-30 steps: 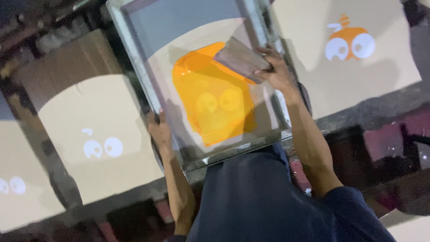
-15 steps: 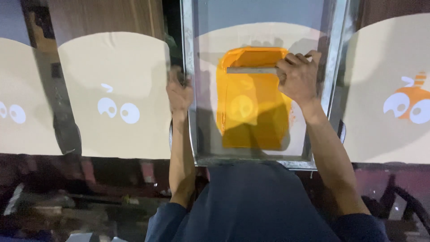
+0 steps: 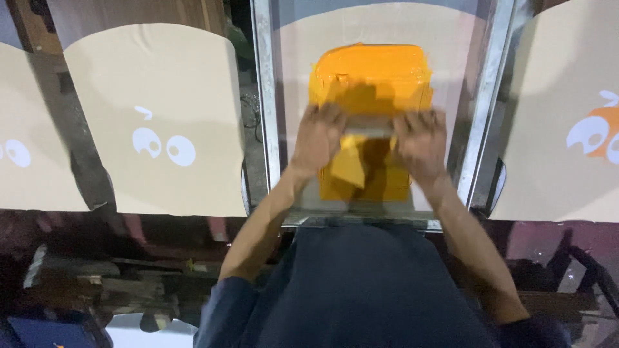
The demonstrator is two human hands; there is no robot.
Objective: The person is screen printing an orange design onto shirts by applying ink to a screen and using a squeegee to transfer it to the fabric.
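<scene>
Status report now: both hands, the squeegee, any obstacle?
Left hand and right hand grip squeegee. Squeegee mid-screen on orange ink. Nothing in the way inside metal frame.

One printing screen (image 3: 265,96) stands at top centre - a rectangular frame of grey metal, its pale mesh bearing a broad rounded patch of orange ink (image 3: 371,67) - between the cream panels.

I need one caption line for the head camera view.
Both hands, left hand and right hand, grip a squeegee over orange ink inside a metal-framed screen.
</scene>
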